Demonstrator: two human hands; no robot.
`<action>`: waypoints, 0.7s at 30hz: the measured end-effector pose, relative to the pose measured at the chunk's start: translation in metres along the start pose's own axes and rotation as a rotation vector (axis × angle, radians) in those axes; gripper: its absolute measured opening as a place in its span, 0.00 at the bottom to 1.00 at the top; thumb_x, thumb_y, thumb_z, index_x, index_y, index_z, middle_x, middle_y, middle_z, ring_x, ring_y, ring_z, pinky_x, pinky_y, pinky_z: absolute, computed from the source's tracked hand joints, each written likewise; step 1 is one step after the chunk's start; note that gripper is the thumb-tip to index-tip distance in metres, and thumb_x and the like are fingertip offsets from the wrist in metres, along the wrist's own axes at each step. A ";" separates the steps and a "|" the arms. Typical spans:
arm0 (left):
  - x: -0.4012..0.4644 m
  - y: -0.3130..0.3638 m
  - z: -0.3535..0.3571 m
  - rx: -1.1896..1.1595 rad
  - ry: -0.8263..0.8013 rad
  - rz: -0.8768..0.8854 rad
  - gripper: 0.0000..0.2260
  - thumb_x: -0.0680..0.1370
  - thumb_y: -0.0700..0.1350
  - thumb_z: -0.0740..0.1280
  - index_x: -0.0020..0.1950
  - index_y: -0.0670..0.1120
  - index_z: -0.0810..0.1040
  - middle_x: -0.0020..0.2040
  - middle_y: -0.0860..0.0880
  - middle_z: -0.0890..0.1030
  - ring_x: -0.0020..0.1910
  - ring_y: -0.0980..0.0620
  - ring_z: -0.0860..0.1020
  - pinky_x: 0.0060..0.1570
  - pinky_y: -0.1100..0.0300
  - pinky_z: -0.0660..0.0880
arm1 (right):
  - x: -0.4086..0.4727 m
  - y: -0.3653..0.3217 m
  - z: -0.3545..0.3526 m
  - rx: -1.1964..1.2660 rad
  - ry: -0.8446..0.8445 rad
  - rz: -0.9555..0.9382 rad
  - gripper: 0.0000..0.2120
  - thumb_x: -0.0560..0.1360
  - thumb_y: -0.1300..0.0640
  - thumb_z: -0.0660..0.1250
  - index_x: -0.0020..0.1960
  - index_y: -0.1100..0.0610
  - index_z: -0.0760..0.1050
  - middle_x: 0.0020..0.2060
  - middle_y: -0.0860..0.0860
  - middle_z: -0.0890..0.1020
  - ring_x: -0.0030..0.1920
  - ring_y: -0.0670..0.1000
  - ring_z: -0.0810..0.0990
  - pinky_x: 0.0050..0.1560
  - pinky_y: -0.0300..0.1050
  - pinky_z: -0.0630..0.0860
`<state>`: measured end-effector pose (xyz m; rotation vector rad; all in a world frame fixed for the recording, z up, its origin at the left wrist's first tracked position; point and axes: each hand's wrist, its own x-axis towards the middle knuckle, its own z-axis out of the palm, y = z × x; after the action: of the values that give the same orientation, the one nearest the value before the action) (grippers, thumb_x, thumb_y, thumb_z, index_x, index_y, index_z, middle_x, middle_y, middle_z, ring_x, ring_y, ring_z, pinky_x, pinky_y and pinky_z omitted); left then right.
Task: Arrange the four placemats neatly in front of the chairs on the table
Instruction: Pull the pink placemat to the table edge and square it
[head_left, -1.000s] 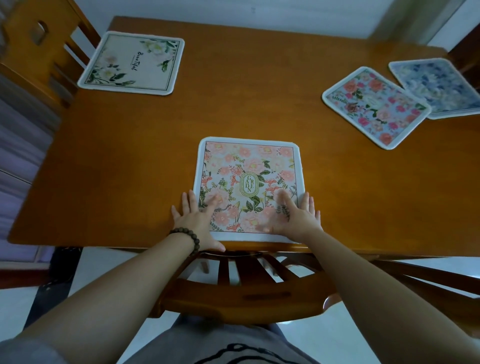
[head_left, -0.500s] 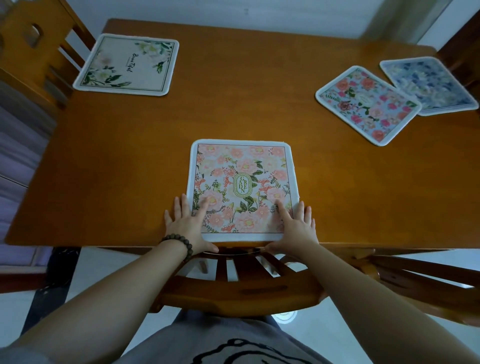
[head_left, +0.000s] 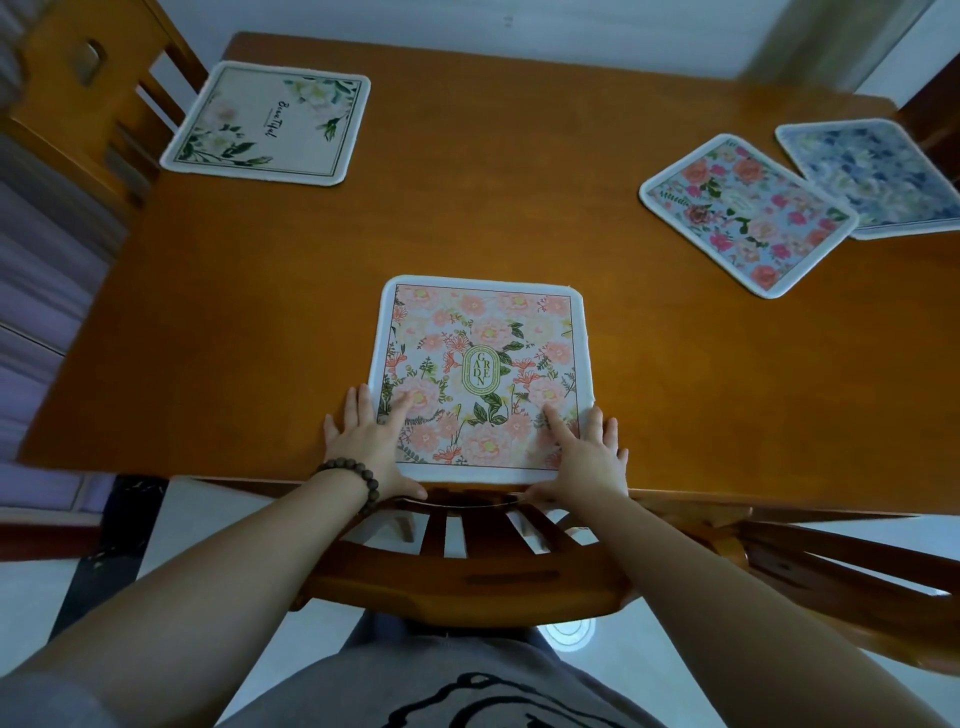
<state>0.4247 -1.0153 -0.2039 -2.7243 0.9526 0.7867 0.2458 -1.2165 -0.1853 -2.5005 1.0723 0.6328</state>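
Note:
A pink floral placemat (head_left: 480, 364) lies square to the near edge of the wooden table (head_left: 519, 218), right in front of a chair back (head_left: 467, 577). My left hand (head_left: 371, 447) lies flat on its lower left corner, fingers spread. My right hand (head_left: 584, 457) lies flat on its lower right corner. A white placemat (head_left: 270, 124) with green leaves sits at the far left by another chair (head_left: 78, 88). At the right, a pink-and-blue floral placemat (head_left: 743, 213) lies skewed and overlaps a blue floral placemat (head_left: 872, 176).
A third chair's dark wooden parts (head_left: 831, 561) show at the lower right under the table's edge. White floor tiles lie below. A wall runs behind the table's far edge.
The pink placemat has slid toward the near table edge and straightened. Both hands moved outward to its lower corners.

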 end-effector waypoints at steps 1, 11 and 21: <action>0.000 0.001 -0.001 -0.001 -0.011 -0.003 0.62 0.53 0.74 0.72 0.74 0.61 0.36 0.76 0.38 0.36 0.75 0.39 0.37 0.69 0.35 0.48 | 0.000 0.000 0.000 0.000 -0.006 -0.001 0.57 0.62 0.36 0.76 0.75 0.37 0.38 0.76 0.58 0.37 0.74 0.65 0.37 0.72 0.67 0.46; -0.016 0.025 -0.014 -0.037 -0.105 -0.057 0.60 0.62 0.69 0.72 0.75 0.56 0.32 0.75 0.39 0.32 0.74 0.40 0.34 0.71 0.39 0.43 | 0.001 0.010 -0.012 0.048 -0.031 -0.049 0.47 0.69 0.36 0.69 0.77 0.43 0.44 0.77 0.58 0.41 0.75 0.64 0.41 0.72 0.65 0.53; -0.039 0.069 -0.033 -0.136 0.203 0.089 0.38 0.74 0.65 0.59 0.78 0.52 0.49 0.78 0.46 0.52 0.76 0.45 0.48 0.73 0.43 0.48 | -0.008 0.036 -0.032 0.181 0.089 0.005 0.38 0.74 0.38 0.64 0.77 0.47 0.50 0.77 0.56 0.50 0.75 0.62 0.49 0.69 0.63 0.61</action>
<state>0.3708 -1.0583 -0.1532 -2.9421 1.1056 0.6180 0.2223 -1.2505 -0.1588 -2.3884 1.1152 0.4097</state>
